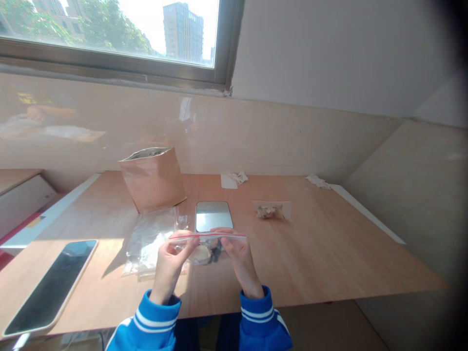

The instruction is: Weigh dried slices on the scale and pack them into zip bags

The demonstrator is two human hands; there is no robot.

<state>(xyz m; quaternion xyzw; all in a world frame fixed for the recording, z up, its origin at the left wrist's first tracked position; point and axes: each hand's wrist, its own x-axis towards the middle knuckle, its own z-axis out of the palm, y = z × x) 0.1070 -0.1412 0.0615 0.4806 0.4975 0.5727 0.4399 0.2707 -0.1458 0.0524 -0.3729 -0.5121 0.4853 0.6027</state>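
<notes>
A wooden tabletop fills the lower part of the view, set against a glossy beige wall panel beneath a window that looks out on trees and a tall building. Toward the left of the tabletop lies a smartphone with a dark screen, in a pale case. Near the back stands a kraft paper bag, open at the top with a silvery lining, leaning slightly. In front of it lies a crumpled clear plastic bag with something white inside, just under the left hand. A flat silver slab lies just beyond the right hand. The zip bag is held in the air above the tabletop, with pale lumps and something dark inside, and its red-lined seal runs across the top. The fingers of both hands are closed, pinching the bag's top edge from either side. Off to the right lies a small bag holding pale crumbs, and crumpled tissue scraps sit along the back edge. Blue sleeves with white stripes show at the bottom.
</notes>
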